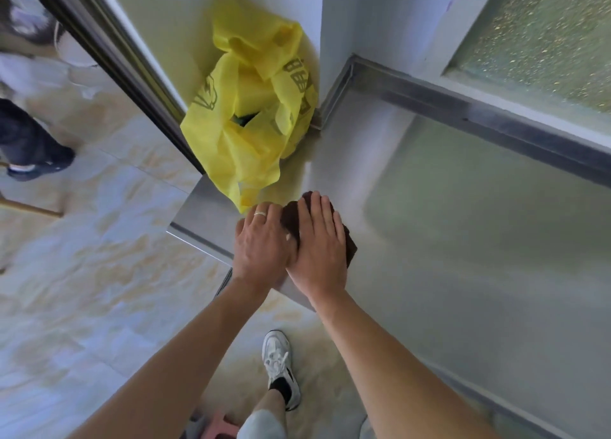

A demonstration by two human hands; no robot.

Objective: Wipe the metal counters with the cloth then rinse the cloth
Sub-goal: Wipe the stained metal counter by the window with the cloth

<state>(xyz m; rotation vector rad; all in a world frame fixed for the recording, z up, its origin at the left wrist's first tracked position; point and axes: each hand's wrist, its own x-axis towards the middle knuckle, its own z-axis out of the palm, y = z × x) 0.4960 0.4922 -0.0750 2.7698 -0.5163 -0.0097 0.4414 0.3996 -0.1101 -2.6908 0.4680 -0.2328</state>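
The tiled floor (99, 273) fills the left half of the view, pale with tan marbling. The stainless steel desk (463, 256) takes up the right half, its near-left corner jutting toward the floor, a raised metal lip running along its far edge under a frosted glass window (545, 41). A white wall (380, 18) rises behind the desk's far-left corner.

A crumpled yellow plastic bag (251, 114) sits on the desk in that far-left corner against the wall, dark printing on its side. Its mouth gapes a little and something dark green shows inside; what it is cannot be made out.

Both forearms reach in from the bottom. The right hand (319, 246) lies flat, fingers straight and together, pressing down on the dark brown cloth (291, 218), which is spread on the desk near the corner, just short of the bag. The cloth shows beyond the fingertips and along both sides of the palm. The left hand (263, 243) lies just beside the right, touching it, fingers extended forward with the tips at the cloth's left edge; a silver ring (260, 213) is on one finger. Neither grip is clenched; both are released and flat.

Below, a white sneaker (280, 366) with a black sock stands on the floor. At far left, another person's dark trouser leg and shoe (33, 160) show.
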